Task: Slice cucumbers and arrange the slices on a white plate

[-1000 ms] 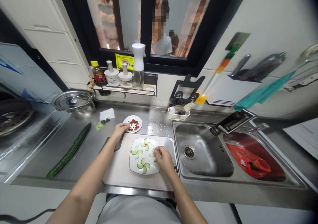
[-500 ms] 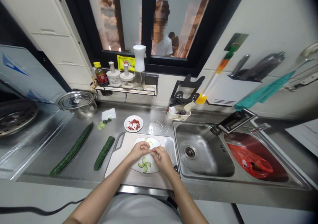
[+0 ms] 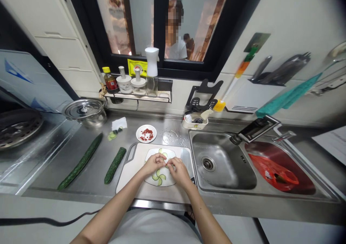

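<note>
My left hand (image 3: 154, 164) and my right hand (image 3: 177, 169) meet over a white plate (image 3: 171, 181), their fingertips pinched close together. Whatever they hold is too small and too covered by the fingers to make out. On the plate's near half, thin green-edged cucumber slices (image 3: 159, 177) form a pinwheel. More slices (image 3: 162, 151) show at its far edge, partly behind my hands. Under the plate lies a pale cutting board (image 3: 125, 184) with a grey handle. A knife (image 3: 186, 156) rests along the board's right side, partly hidden by my right arm.
Left of the board lie a cut cucumber (image 3: 115, 165) and a longer cucumber (image 3: 81, 164). Behind it sits a small dish (image 3: 138, 136) of red bits. A sink (image 3: 224, 154) adjoins on the right, with a red plastic bag (image 3: 275, 173) in its second basin. A lidded pot (image 3: 86, 112) stands back left.
The view has shifted slightly. Both hands stay together over the plate, with small finger movements; the left fingers now reach out a little straighter.
</note>
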Motion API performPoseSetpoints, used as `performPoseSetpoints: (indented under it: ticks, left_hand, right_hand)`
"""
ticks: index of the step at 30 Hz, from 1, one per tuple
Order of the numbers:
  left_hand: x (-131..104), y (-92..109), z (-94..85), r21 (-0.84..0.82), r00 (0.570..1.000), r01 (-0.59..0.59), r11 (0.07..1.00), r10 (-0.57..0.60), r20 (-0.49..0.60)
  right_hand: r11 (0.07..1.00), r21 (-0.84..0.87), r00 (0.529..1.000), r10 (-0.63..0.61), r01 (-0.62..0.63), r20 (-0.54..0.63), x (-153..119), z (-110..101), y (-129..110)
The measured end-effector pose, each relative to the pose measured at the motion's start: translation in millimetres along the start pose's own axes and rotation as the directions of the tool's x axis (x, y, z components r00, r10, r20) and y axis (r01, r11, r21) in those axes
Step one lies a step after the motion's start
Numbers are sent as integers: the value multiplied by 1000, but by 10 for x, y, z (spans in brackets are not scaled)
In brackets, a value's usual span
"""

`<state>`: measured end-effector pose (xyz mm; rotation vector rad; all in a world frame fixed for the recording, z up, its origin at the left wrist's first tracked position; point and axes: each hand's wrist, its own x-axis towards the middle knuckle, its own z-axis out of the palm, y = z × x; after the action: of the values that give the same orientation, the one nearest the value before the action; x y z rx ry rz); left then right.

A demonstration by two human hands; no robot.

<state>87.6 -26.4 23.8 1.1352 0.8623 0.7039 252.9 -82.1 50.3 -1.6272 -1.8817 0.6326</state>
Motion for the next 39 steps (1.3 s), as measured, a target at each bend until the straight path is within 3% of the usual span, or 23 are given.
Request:
performPoseSetpoints:
  ticks: [10, 15, 19, 25, 30, 39]
  left_hand:
    - [6, -6, 24, 28, 1000, -13, 1000, 12, 20]
    - [44, -16, 3, 156, 996, -31, 987, 43, -75]
    - [57, -43, -31, 434, 981, 15, 901, 71, -180]
    - [66, -39, 72, 721, 986, 107, 684, 21, -166]
    - [107, -26, 184, 791, 985, 99, 604, 51, -162]
    - [145, 5, 307, 825, 988, 116, 553, 23, -154]
  right_hand:
    - [1000, -1, 1000, -17, 17, 6, -2, 29, 64]
    - [999, -13, 998, 48, -48, -35, 5, -34, 135]
    - [990, -78, 991, 109, -115, -73, -16, -114, 219]
    - [942, -290, 983, 184, -169, 26, -49, -30, 277]
    - [893, -409, 967, 241, -187, 83, -10, 40, 246]
    - [839, -521, 947, 279, -159, 160, 47, 24, 172]
